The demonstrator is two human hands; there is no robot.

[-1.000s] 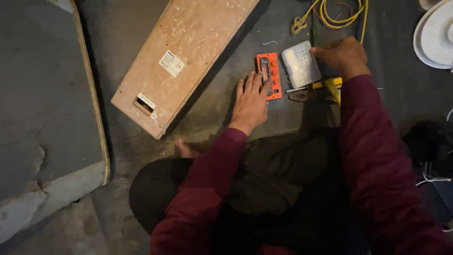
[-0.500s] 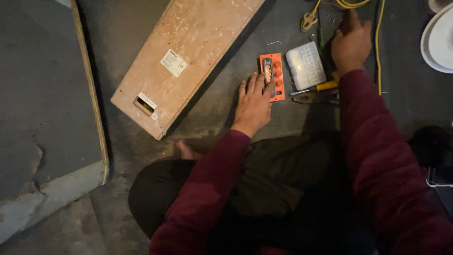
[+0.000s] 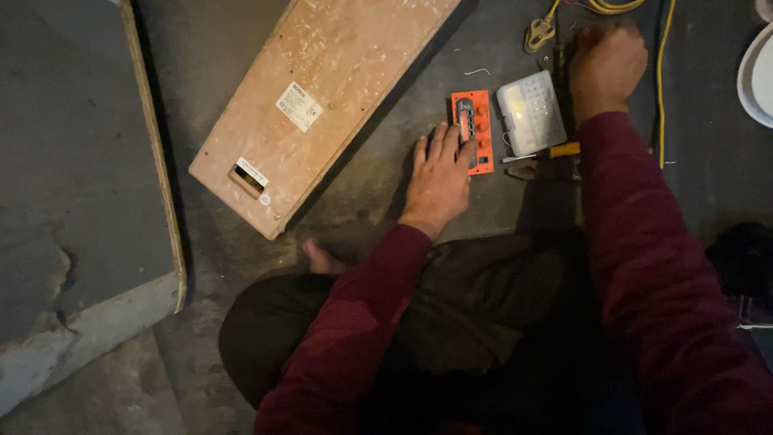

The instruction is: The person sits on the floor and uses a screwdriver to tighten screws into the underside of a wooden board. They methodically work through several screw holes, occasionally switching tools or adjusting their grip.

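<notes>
My left hand [image 3: 439, 177] rests flat on the dark floor, fingers spread, its fingertips touching the lower edge of a small orange case [image 3: 473, 129] that holds metal bits. Right of that case lies a clear plastic compartment box [image 3: 531, 113]. My right hand [image 3: 605, 66] is stretched far forward past the box, fingers curled near a dark tool and a yellow cable [image 3: 662, 72]; what it grips is hidden. A yellow-handled screwdriver [image 3: 551, 151] and pliers [image 3: 535, 171] lie below the clear box. I sit cross-legged in a maroon sleeve top.
A long worn wooden case [image 3: 322, 97] with a white label lies diagonally on the left. A grey board with a wooden edge [image 3: 153, 161] fills the far left. A white round object [image 3: 757, 76] sits at the right edge. A bare foot [image 3: 322, 259] shows below my left arm.
My right hand let go of the clear box, which now lies on the floor, and reached farther forward toward the cables. My left hand stayed put by the orange case.
</notes>
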